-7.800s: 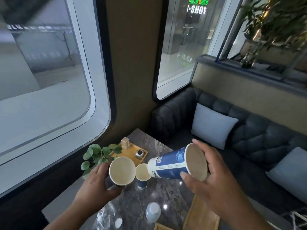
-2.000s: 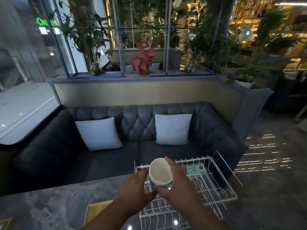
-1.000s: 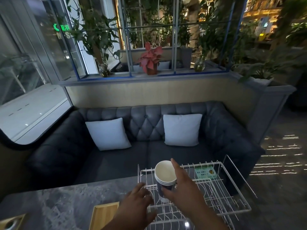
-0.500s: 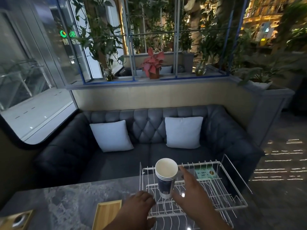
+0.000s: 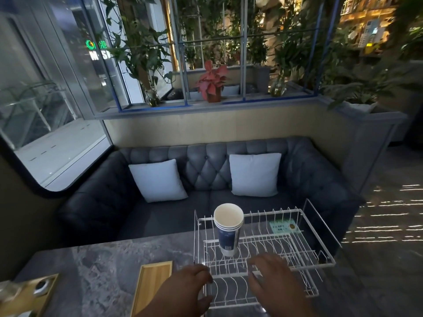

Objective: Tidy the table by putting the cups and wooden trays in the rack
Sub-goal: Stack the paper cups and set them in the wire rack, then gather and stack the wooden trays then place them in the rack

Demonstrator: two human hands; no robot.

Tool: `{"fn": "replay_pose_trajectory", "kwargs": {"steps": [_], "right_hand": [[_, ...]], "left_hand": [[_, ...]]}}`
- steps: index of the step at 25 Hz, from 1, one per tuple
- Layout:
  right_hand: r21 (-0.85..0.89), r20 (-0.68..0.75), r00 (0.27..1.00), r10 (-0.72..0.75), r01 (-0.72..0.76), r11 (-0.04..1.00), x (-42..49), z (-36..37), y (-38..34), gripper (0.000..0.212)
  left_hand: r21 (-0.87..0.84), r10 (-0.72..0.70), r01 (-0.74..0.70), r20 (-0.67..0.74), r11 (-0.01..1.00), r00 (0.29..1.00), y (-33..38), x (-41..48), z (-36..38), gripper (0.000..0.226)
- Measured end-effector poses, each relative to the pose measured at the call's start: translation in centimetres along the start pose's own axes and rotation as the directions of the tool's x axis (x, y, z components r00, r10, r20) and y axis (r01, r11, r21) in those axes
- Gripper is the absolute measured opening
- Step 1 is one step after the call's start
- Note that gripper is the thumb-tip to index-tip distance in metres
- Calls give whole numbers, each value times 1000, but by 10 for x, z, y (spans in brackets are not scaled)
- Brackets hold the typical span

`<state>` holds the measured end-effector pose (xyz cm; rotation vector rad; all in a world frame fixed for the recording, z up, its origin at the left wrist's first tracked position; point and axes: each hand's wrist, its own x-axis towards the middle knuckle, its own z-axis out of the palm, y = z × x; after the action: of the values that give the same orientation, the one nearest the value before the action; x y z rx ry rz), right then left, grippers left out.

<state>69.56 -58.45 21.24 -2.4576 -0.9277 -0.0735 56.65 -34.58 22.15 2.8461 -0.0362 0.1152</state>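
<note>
Left of rack (image 5: 278,248): wooden tray (image 5: 153,283) on table (image 5: 103,259).

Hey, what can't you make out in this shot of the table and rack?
All from the head view:
- Green label in the wire rack: print too small to read.
- Corner wooden tray: cut off by the left and bottom edges, its contents blurred.
- Left hand: its curled fingers hide whether it grips the rack.
- Stacked paper cups: exact count unclear, rims overlap.
</note>
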Motion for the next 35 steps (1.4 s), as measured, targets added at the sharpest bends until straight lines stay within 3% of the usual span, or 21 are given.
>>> {"fn": "replay_pose_trajectory", "kwargs": {"steps": [5,7,12,15,18,23,35], "right_hand": [[-87,-12,1000,-22,21,996,-30,2,-4,16],[-104,24,999,34,-31,994,-43,4,-4,15],[-160,155,976,153,-128,979,-85,9,-15,32],[-221,55,968,246,-228,948,-111,14,-30,42],[-165,154,902,404,-379,910,-141,28,-34,50],[-154,163,821,547,-527,836,-190,49,-21,54],[-197,267,642,719,-694,693,-292,73,52,52]], "left_hand": [[-41,-85,87,65,995,994,-10,-23,11,52],[-55,-98,103,79,993,992,-17,-31,15,52],[-126,-73,91,139,988,988,-38,-51,35,52],[-152,-33,60,172,986,984,-47,-61,54,54],[-138,6,24,214,990,977,-51,-66,71,54],[-141,51,-9,297,990,954,-44,-64,96,51],[-95,102,-64,469,993,877,13,-25,177,52]]}}
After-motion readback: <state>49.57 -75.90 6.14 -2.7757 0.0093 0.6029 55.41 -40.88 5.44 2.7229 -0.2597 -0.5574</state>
